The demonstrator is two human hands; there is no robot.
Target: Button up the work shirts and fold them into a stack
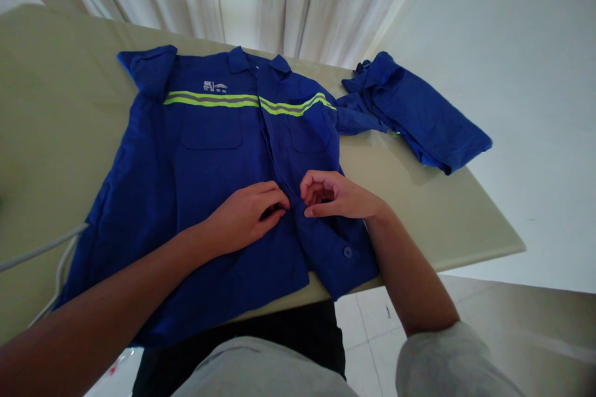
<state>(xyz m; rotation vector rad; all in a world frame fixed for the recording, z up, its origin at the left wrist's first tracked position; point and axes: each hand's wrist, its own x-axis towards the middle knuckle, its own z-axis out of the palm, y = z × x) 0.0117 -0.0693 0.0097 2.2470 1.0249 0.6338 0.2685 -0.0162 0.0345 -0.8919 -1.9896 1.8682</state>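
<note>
A dark blue work jacket point(209, 167) lies front up, its collar at the far side, with a yellow-green and grey reflective band across the chest. My left hand point(254, 211) rests on the jacket's middle, its fingers closed in a pinch at the front edge. Just across the opening, my right hand point(335, 195) has its fingers curled and its thumb against the other front edge. Below that hand the front panel is turned askew, and a round button point(347, 252) shows on it. The fingertips partly hide the cloth they grip.
The pale table point(465, 223) ends in a corner at the right. A folded blue garment point(423, 111) lies near its right edge, close to the jacket's sleeve. White cables point(60, 267) run by the jacket at the left. Curtains point(298, 0) hang behind the table.
</note>
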